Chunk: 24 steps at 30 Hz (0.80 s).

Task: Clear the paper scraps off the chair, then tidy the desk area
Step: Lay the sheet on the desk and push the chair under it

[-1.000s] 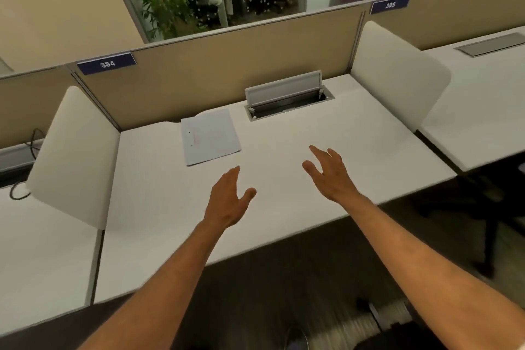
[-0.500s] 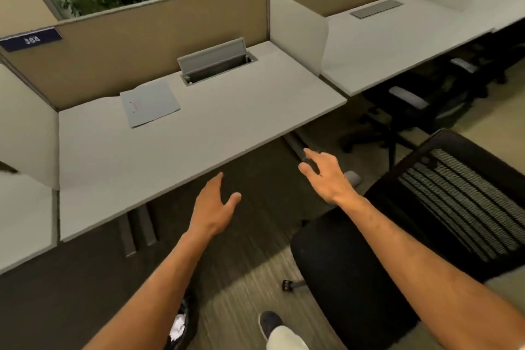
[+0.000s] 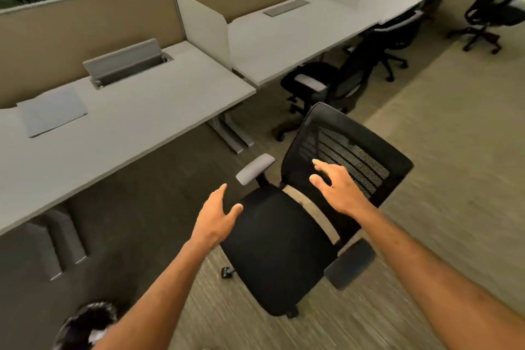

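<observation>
A black office chair (image 3: 279, 253) with a mesh back and grey armrests stands in front of me, turned away from the white desk (image 3: 136, 128). Its seat shows no paper scraps. My left hand (image 3: 217, 216) hovers open over the seat's left edge. My right hand (image 3: 338, 186) is open too, fingers spread, just in front of the mesh backrest. A grey sheet of paper (image 3: 52, 113) lies flat on the desk at the far left. A raised grey cable hatch (image 3: 126, 62) sits at the desk's back.
A black waste bin (image 3: 85, 327) with white scraps inside stands on the floor at the lower left. Another black chair (image 3: 326, 85) is tucked at the neighbouring desk (image 3: 284, 34), and a third (image 3: 491, 6) stands far right. Beige carpet spreads to the right.
My view has swung right and down from the desk to the chair. Both open hands have moved from above the desk to over the chair's seat and backrest.
</observation>
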{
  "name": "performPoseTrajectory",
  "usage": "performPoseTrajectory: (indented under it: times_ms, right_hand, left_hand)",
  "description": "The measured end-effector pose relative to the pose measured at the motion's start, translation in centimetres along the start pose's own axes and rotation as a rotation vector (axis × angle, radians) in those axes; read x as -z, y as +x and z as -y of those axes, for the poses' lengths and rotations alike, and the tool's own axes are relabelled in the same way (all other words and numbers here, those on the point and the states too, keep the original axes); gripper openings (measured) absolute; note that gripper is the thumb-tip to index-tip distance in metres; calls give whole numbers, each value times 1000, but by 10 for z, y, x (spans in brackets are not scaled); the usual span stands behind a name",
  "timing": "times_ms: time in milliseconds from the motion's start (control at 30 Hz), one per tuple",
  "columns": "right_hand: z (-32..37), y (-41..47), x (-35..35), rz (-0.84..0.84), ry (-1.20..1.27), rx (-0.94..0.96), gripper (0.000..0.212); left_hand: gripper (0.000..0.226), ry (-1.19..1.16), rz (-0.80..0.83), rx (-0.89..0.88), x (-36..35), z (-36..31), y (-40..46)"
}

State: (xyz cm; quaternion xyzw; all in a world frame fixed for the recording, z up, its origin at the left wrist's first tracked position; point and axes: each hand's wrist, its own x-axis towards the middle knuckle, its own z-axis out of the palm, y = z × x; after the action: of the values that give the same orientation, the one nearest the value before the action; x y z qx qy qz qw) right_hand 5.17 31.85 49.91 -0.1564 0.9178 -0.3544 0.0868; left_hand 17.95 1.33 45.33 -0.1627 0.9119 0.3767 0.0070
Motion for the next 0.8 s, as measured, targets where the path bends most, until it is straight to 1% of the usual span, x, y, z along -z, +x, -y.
performPoseTrajectory:
  times_ms: [100,167,333,433,600,800]
  right_hand:
    - [-56,-16,57,-35,-42,-11,55]
    - [-85,-21,92,-52,-74,-14,53]
    - [-132,-2,158,-27,-95,9,52]
    - [-146,32,182,-33,-114,69,48]
    - [-154,109,204,30,-176,180,45]
    - [-166,215,213,182,-194,260,45]
  left_hand:
    - [77,8,14,-49,-51,-60,5]
    - [76,-19,10,-74,-82,-98,9]
    - [76,-116,32,-69,-146,-172,29]
    - [76,-143,35,-75,-176,-207,51]
    - [78,-227,-27,-17,-221,-252,106]
    - [78,-296,-67,115,-253,-275,177]
